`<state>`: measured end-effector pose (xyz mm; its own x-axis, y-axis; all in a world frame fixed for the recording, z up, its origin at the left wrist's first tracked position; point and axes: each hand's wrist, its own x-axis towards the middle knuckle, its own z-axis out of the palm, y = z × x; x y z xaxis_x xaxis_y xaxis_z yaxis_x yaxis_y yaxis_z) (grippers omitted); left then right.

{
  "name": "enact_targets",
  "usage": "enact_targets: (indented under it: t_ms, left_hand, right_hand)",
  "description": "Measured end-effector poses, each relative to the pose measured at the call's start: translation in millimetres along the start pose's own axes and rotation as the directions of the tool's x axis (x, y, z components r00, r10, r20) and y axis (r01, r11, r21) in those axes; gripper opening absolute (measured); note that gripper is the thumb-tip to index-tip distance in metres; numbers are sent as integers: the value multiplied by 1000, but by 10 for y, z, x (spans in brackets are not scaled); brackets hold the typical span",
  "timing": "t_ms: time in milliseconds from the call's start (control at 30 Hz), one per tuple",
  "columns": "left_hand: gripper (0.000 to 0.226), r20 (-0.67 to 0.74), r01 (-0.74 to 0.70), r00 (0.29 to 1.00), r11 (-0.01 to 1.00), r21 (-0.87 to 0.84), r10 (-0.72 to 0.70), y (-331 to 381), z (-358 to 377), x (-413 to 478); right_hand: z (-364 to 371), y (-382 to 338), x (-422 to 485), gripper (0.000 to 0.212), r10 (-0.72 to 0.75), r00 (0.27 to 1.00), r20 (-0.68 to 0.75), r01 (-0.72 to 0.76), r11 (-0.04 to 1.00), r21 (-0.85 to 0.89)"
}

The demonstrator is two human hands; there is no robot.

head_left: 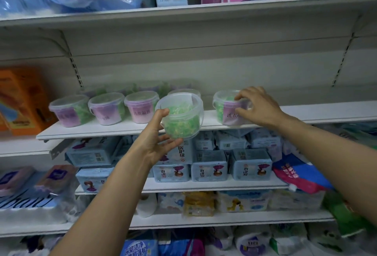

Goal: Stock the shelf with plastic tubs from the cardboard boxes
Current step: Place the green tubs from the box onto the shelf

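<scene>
Nearest the camera, the left hand [155,139] holds a clear tub of green pieces [180,115] in the air just in front of the shelf edge. The thumb presses high on the tub's side and the fingers curl under its base. The tub leans a little, with its lid turned toward the camera.

Further in, the right hand [259,106] grips a second tub [226,106] that stands on the white shelf [306,113], fingers curled over the lid and thumb on the purple label.

To the left, three labelled tubs [107,107] stand in a front row. Behind the held tub is what looks like another lid [184,91], though it is blurred. More tubs sit dimly at the back. No cardboard box is in view.

The main risk is the left-hand grip: it relies on a thumb and fingertips on smooth plastic, so the tilted tub could slip and drop onto the blue packs [210,166] below. The gap it seems meant for is narrow, so pushing it in crooked could shove the neighbouring tubs. The right-hand tub stands close to the shelf's front edge, and a careless nudge could tip it off.
</scene>
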<state>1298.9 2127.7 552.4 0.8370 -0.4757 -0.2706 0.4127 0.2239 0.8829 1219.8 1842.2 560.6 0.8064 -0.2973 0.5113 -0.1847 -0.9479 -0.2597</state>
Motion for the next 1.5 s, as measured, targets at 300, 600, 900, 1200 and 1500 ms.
enact_targets:
  t_ms: [300, 600, 900, 1200, 1500]
  left_hand:
    - [44, -111, -84, 991, 995, -57, 77, -86, 305, 35]
    - [53, -182, -99, 980, 991, -95, 80, -233, 571, 68]
    - [59, -220, -118, 971, 989, -87, 97, -303, 723, 37]
    - [58, -243, -93, 967, 994, -64, 75, -374, 932, -76]
    - [37, -202, -110, 973, 994, 21, 112, -534, 1428, -38]
  right_hand:
    - [149, 350, 503, 25, -178, 978, 107, 180, 984, -8]
    - [399, 534, 1052, 31, -178, 963, 204, 207, 970, -127]
    - [389, 595, 1298, 51, -131, 919, 371, 186, 976, -117]
    - [44, 668, 1012, 55, -139, 973, 185, 137, 990, 24]
    - [-458, 1194, 413, 39, -174, 975, 138, 176, 984, -3]
